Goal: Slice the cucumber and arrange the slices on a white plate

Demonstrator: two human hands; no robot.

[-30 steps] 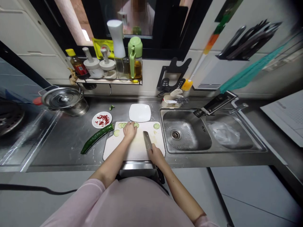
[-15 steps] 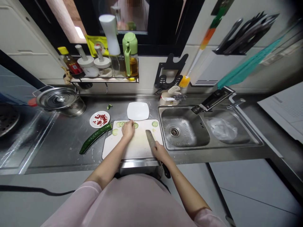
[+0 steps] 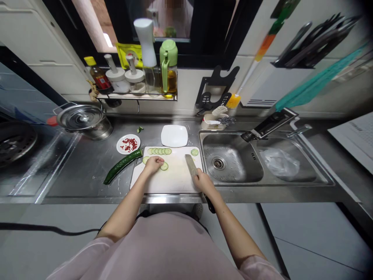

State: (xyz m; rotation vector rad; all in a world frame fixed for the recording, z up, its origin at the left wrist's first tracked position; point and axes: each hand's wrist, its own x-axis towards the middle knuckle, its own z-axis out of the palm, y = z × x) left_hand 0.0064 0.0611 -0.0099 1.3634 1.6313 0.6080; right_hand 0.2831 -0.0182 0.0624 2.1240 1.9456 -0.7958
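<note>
A white cutting board (image 3: 177,179) lies on the steel counter in front of me. Several cucumber slices (image 3: 159,151) sit in a row along its far edge, and one more slice (image 3: 194,152) lies at its far right corner. My left hand (image 3: 153,165) rests on the board with curled fingers, touching a slice (image 3: 164,166). My right hand (image 3: 203,182) grips the handle of a cleaver (image 3: 191,165), whose blade lies over the board's right side. A long cucumber piece (image 3: 122,166) lies left of the board.
A small plate of chopped red chili (image 3: 128,144) and an empty white plate (image 3: 174,135) sit behind the board. A lidded pot (image 3: 84,121) stands at the left, a sink (image 3: 233,163) at the right. A rack with bottles (image 3: 140,77) hangs on the wall.
My left hand has drawn back from the far edge of the board toward me, uncovering the row of slices. The cleaver and my right hand have shifted a little to the right.
</note>
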